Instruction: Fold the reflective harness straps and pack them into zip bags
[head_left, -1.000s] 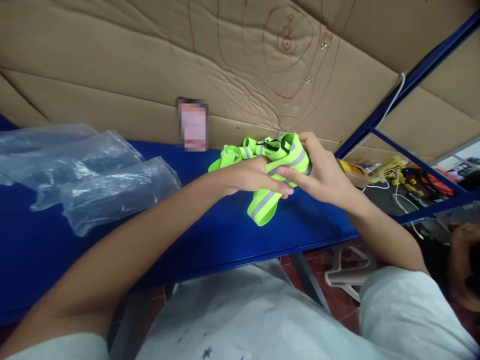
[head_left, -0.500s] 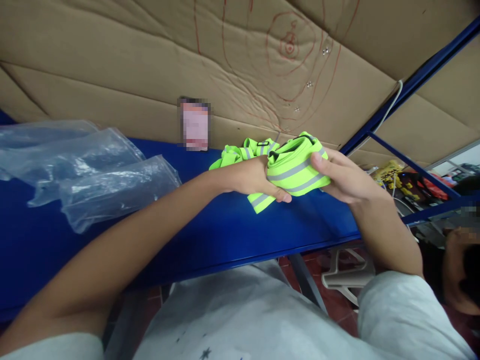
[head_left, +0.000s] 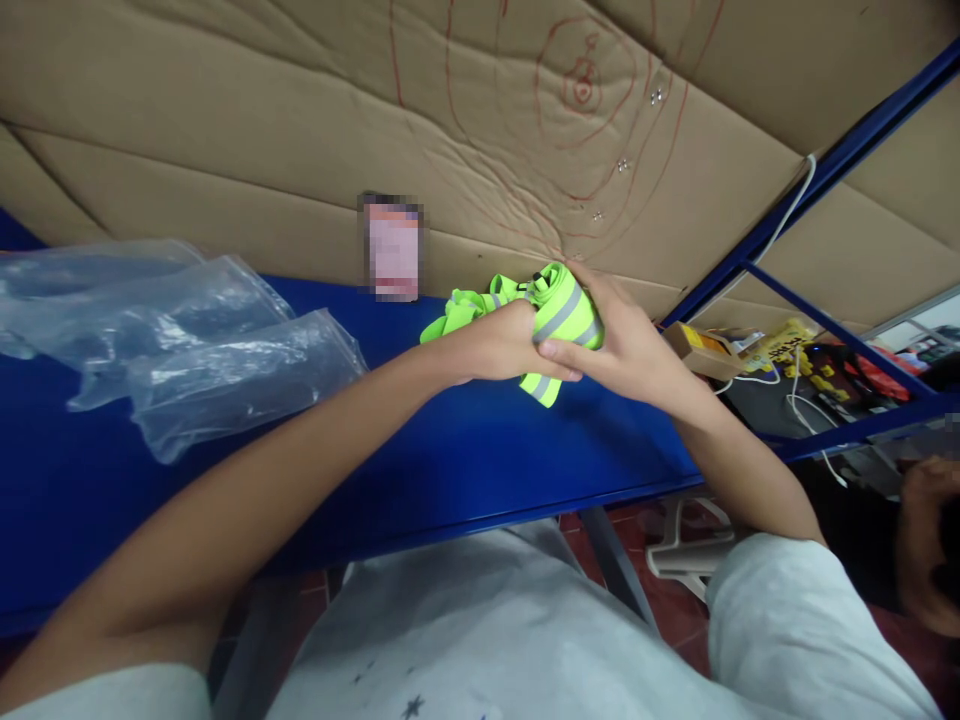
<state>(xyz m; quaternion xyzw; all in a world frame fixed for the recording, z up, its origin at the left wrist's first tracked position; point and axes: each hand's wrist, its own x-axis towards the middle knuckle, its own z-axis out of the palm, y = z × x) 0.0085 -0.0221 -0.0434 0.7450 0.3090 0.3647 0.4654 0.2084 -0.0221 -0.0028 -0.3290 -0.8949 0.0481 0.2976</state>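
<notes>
Between my two hands is a rolled neon-yellow reflective strap (head_left: 568, 308) with grey stripes, held above the blue table (head_left: 450, 460). My left hand (head_left: 510, 345) grips the roll from the left, and one flat end of the strap hangs below its fingers. Wrapped round the right side of the roll, my right hand (head_left: 611, 335) has its thumb pressed across the front near my left fingers. More of the same strap lies loosely bunched behind my left wrist, with a dark buckle near the roll.
Clear plastic bags (head_left: 225, 370) lie on the table at the left. A small pinkish card, blurred out (head_left: 394, 250), leans against the cardboard wall (head_left: 262, 130). A blue metal frame (head_left: 795, 210) rises at the right, with a small cardboard box (head_left: 701, 355) beyond it. Another person's arm (head_left: 922, 530) shows at far right.
My right hand has moved left, closer to my left hand. The strap has gone from a wide, loose fold to a tighter roll.
</notes>
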